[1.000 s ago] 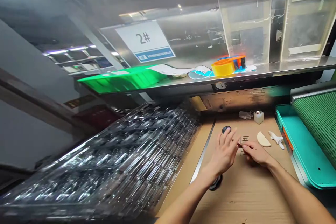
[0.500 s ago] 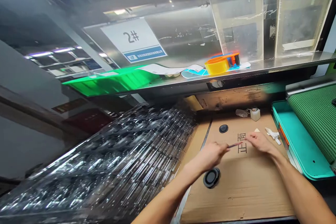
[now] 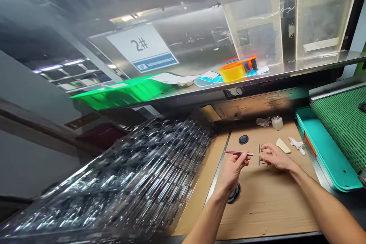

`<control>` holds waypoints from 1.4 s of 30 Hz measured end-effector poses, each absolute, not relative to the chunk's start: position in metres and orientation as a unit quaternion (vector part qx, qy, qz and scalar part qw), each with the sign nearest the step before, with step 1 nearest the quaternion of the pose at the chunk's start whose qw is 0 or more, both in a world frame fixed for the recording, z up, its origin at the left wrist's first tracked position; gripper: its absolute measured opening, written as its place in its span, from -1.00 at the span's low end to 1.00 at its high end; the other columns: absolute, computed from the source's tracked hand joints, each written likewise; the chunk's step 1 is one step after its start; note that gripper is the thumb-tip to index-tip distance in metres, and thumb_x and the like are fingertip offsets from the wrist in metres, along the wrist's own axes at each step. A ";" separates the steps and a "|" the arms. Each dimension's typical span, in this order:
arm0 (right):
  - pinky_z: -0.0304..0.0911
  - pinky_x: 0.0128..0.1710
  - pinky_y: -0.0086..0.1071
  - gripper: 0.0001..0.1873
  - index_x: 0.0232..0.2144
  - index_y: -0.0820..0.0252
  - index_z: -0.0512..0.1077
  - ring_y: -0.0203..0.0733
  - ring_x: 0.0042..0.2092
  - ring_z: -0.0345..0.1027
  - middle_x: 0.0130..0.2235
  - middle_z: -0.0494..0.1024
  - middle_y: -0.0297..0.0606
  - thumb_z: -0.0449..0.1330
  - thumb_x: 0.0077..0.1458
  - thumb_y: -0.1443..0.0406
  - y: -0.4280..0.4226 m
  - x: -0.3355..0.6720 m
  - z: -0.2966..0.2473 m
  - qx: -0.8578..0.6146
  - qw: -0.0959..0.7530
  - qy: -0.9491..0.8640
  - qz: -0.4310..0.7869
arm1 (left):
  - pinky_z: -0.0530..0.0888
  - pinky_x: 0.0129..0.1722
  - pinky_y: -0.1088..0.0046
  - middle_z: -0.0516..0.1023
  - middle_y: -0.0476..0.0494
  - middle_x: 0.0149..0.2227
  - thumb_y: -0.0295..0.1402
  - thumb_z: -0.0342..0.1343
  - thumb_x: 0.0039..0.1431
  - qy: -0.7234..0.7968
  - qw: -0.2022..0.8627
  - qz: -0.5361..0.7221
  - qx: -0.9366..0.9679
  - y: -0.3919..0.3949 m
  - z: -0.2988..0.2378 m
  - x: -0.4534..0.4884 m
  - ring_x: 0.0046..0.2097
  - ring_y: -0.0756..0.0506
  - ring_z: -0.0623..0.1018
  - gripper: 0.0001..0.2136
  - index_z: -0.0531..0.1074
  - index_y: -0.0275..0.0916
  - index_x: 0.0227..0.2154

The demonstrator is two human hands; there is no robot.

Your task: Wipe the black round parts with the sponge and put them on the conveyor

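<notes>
My left hand (image 3: 236, 166) is closed around a slim red-and-dark pen (image 3: 233, 153), its thin pale tip pointing right. Just beyond that tip is my right hand (image 3: 276, 157), with fingers loosely curled and apart and nothing visible in them. Both hands are above a brown cardboard sheet (image 3: 274, 206) with printed black characters. One round black disc-shaped part (image 3: 243, 139) lies farther back on the cardboard. A second black round part (image 3: 233, 194) is partly hidden behind my left wrist.
Clear plastic trays (image 3: 137, 175) are stacked at left. A cream wedge-shaped pad (image 3: 283, 146), crumpled white scrap (image 3: 297, 145) and small bottle (image 3: 277, 122) are at the back right. Beside them are a teal tray (image 3: 328, 160) and green conveyor belt (image 3: 340, 122). A metal shelf holds yellow tape (image 3: 233, 71).
My right hand has come away from the pen's end, its fingers loosening. My left hand has turned more upright, bringing the pen's red end into view on the left.
</notes>
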State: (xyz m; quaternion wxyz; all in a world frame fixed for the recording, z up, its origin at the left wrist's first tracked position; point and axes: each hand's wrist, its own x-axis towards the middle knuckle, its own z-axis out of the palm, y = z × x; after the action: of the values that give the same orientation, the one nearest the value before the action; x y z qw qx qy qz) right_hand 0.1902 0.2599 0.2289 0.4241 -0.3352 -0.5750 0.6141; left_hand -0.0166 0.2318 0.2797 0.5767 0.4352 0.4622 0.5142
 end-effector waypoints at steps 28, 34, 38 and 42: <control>0.05 -0.60 -0.48 -0.28 0.12 0.16 0.18 -0.37 -0.59 0.26 -0.41 0.50 -0.39 0.25 0.10 -0.12 0.241 0.164 0.236 -0.310 0.407 -0.595 0.620 | 0.25 -0.40 0.45 0.47 -0.09 -0.50 0.17 0.16 0.13 0.468 0.552 0.415 0.553 0.226 0.260 0.001 -0.46 0.01 0.35 -0.48 0.44 -0.31 -0.45; 0.04 -0.60 -0.46 -0.20 0.21 0.08 0.23 -0.38 -0.57 0.23 -0.22 0.53 -0.24 0.26 0.05 -0.16 0.259 0.179 0.230 -0.356 0.508 -0.524 0.583 | 0.41 -0.24 0.36 0.56 -0.18 -0.27 0.05 0.09 0.23 0.544 0.252 0.506 0.621 0.272 0.327 -0.041 -0.29 -0.10 0.49 -0.52 0.47 -0.27 -0.06; 0.16 -0.53 -0.38 -0.35 -0.04 0.16 0.46 -0.31 -0.47 0.34 -0.03 0.52 -0.09 0.25 0.03 -0.18 0.268 0.187 0.221 -0.365 0.498 -0.535 0.576 | 0.28 0.20 0.13 0.49 -0.32 0.12 -0.13 0.05 0.30 0.544 -0.088 0.548 0.628 0.337 0.433 -0.095 0.16 -0.25 0.40 -0.61 0.46 -0.22 0.07; 0.22 -0.49 -0.33 -0.35 -0.08 0.17 0.50 -0.22 -0.42 0.40 -0.06 0.55 -0.10 0.22 0.03 -0.20 0.268 0.183 0.213 -0.367 0.484 -0.554 0.570 | 0.21 0.14 -0.27 0.43 -0.57 0.18 -0.08 -0.08 0.36 0.665 -0.111 0.444 0.590 0.403 0.523 -0.132 0.26 -0.50 0.27 -0.48 0.37 -0.35 0.19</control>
State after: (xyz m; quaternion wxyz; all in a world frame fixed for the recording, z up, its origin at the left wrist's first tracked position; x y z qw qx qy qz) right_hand 0.1827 0.2678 0.2130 0.4837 -0.3675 -0.5536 0.5697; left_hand -0.1317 0.4032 0.5229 -0.1105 0.5902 0.6651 0.4439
